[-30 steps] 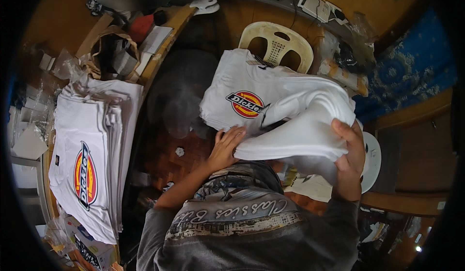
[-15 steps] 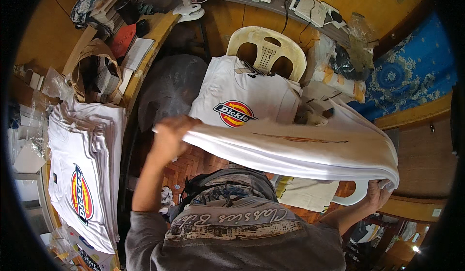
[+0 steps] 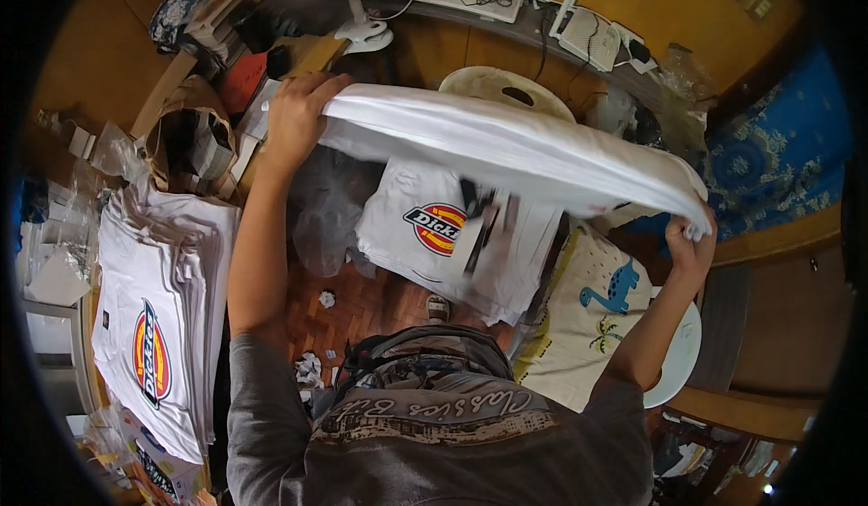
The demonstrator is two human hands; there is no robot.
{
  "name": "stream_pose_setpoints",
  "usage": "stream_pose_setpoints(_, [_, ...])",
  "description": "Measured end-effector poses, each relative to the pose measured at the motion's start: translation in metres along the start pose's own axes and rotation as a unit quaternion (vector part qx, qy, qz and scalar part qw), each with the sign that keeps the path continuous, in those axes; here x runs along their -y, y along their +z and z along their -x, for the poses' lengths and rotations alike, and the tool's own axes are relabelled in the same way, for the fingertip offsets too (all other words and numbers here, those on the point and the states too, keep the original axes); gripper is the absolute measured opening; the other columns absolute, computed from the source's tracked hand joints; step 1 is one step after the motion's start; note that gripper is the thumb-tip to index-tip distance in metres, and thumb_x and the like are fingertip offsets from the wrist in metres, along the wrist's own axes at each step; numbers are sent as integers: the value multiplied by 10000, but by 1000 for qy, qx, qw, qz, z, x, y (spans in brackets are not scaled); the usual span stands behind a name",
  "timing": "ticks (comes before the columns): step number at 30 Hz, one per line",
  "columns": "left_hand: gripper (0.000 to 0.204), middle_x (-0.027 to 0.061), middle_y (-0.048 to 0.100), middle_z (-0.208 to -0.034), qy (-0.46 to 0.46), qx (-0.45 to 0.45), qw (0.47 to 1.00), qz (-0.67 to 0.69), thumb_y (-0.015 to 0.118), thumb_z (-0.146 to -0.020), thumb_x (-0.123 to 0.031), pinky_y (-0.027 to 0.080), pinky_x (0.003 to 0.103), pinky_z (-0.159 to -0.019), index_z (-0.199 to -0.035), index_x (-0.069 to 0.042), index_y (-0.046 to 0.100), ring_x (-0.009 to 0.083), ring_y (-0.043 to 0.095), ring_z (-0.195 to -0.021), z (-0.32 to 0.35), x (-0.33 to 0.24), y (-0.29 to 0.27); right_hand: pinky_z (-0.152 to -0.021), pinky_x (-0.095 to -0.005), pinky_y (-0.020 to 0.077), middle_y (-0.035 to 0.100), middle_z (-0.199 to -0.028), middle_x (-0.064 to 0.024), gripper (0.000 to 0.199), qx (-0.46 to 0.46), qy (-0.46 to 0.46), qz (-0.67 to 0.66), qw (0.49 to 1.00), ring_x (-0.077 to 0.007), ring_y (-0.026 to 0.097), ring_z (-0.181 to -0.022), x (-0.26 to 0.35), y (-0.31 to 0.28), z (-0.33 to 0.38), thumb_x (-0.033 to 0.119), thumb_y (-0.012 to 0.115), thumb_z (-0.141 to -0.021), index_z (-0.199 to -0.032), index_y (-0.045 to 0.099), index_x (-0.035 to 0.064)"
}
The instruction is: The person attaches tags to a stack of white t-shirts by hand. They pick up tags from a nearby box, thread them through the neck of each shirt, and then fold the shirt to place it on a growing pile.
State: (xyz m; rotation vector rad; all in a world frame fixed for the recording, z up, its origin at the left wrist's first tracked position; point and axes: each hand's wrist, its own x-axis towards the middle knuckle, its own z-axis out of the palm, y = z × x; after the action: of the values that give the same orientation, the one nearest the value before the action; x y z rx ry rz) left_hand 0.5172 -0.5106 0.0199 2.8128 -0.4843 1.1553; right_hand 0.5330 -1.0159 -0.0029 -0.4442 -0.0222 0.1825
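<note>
As it is spread flat across the upper frame, the white T-shirt is stretched | left hand clenched on one edge | right hand clenched on the other.

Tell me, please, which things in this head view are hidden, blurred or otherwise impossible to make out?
- Stretched white shirt: its front faces away; any print is unseen.
- Chair: mostly hidden behind that shirt.
- Dark tag under the shirt: motion-blurred.
- Left hand and right hand: fingertips buried in the cloth.
- Shirt stack at left: fisheye rim bends its far edge.
</note>
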Motion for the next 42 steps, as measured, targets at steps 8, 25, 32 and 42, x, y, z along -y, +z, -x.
stream_pose_setpoints(8, [258,42,566,-879,-59,66,996,12,464,-655,-81,419,314,-682,-884,-119,576,205,533,-800,131,-15,99,-713,-307,434,521,-942,-66,442,-199,59,338,918,-178,515,-818,-89,-147,43,53,576,-664,-1079,430,19])
stream_pose_setpoints(25, [413,154,576,-848,-440,465,756,139,514,-730,-248,439,383,-678,-1123,-162,421,325,548,-774,386,-108,-17,-623,-366,432,551,-768,-120,239,104,337,907,229,-261,535,-695,-214,-335,-11,185,553,-691,-879,538,39])
stream_pose_setpoints(32, [416,155,538,-994,-655,221,675,257,568,-736,-251,414,339,-757,-1074,-39,451,289,530,-889,373,-103,-199,-600,-409,426,557,-667,-184,193,381,-7,903,198,-340,545,-647,-378,14,-73,192,560,-687,-635,581,7])
stream_pose_setpoints(42, [125,56,593,-703,-707,-302,606,-202,528,-701,-1,424,221,-618,-810,10,590,93,536,-656,538,-54,-543,-634,-330,400,562,-726,-112,125,793,-47,490,360,-269,525,-680,-548,316,161,25,559,-642,-767,558,17])
